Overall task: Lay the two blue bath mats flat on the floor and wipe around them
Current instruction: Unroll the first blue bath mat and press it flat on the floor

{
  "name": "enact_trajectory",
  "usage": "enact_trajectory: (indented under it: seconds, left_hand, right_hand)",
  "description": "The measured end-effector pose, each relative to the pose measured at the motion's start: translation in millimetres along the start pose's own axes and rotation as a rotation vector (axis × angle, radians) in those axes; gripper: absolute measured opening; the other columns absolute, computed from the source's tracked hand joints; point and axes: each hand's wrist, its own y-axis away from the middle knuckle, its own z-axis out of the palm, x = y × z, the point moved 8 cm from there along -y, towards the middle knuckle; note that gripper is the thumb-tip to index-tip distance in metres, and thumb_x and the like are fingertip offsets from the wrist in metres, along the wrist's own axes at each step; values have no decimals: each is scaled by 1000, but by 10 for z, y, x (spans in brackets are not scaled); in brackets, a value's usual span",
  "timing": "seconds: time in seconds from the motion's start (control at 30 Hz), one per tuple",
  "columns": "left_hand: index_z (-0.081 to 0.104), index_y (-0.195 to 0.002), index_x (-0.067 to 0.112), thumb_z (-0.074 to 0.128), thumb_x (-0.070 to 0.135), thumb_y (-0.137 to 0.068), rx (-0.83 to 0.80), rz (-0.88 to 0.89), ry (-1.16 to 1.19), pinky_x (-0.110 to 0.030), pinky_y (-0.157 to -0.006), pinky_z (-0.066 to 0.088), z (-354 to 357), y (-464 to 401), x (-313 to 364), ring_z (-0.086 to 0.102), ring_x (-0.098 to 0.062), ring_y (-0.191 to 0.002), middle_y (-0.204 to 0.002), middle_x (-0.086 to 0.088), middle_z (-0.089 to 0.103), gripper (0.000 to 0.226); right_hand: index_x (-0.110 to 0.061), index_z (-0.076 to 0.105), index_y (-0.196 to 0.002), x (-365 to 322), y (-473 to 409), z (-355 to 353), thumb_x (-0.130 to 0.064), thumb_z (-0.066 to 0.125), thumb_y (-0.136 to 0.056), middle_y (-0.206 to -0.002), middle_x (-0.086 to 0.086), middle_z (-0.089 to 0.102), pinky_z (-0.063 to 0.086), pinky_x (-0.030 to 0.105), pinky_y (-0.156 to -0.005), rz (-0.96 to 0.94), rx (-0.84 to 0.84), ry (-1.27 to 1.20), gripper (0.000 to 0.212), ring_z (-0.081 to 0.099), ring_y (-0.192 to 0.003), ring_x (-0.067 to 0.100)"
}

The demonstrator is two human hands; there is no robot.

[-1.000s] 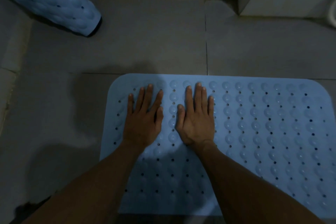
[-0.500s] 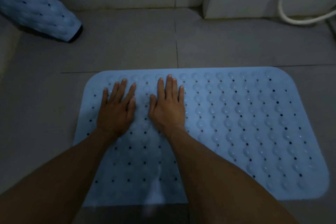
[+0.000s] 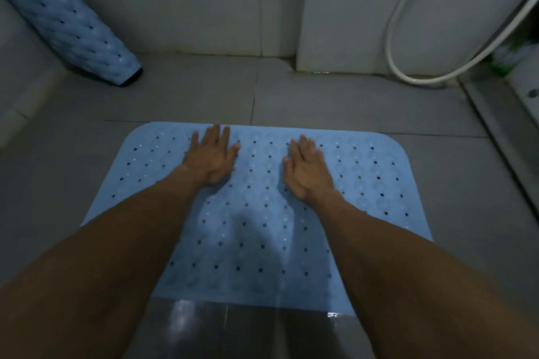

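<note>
While the left hand point(image 3: 210, 158) and right hand point(image 3: 306, 169) press flat, fingers straight and set apart, on the far half of the blue bath mat point(image 3: 262, 227), it likely seats against the floor point(image 3: 189, 96). Pale blue, bumpy, hole-dotted, it lies spread beneath both palms; the rolled mat point(image 3: 73, 23) (still unlaid) leans far beyond the left hand.

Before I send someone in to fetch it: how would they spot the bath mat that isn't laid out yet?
Look to the far left corner of the grey tiled floor, left of the flat mat under both hands. There the rolled mat leans up against the wall. It matches the flat mat's blue and its holes, but is a tube.
</note>
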Motion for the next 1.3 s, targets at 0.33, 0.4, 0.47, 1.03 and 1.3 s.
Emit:
enact_trajectory:
  seconds: [0.33,0.4,0.47,1.03,1.3]
  left_hand:
    - [-5,-155,13,7,50,-101,115,42,171,-45,-121,-10,530,-122,1616,-13,-19,-150,-163,-6,-13,67]
    - [-4,-155,11,6,50,-101,158,-9,161,-46,-121,-9,641,-105,1651,-13,-20,-150,-163,-7,-11,68]
    - [-2,-155,10,6,50,-100,197,-23,142,-47,-121,-7,683,-100,1652,-11,-20,-150,-163,-8,-9,69]
    - [-7,-155,14,10,51,-100,209,10,99,-53,-121,-1,600,-104,1703,-12,-22,-150,-163,-10,-10,68]
    - [-6,-156,14,15,49,-101,177,-25,101,-54,-120,0,597,-109,1706,-10,-22,-151,-163,-10,-10,69]
  right_hand:
    - [-12,3,-159,1271,191,-353,-41,13,-105,-166,9,-10,-10,43,-123,140,121,136,62,-15,-152,22]
    - [-15,0,-159,1305,160,-252,-44,10,-104,-166,7,-12,-10,45,-123,144,142,150,63,-15,-152,20]
    - [-18,-1,-159,1320,140,-179,-47,7,-103,-166,5,-11,-10,46,-122,155,184,172,64,-14,-152,18]
    - [-12,-5,-158,1333,129,-212,-48,4,-103,-166,6,-9,-3,48,-123,181,189,172,67,-13,-152,17]
    - [-13,3,-159,1341,124,-233,-46,14,-104,-167,6,-1,0,49,-123,193,204,143,64,-6,-153,18]
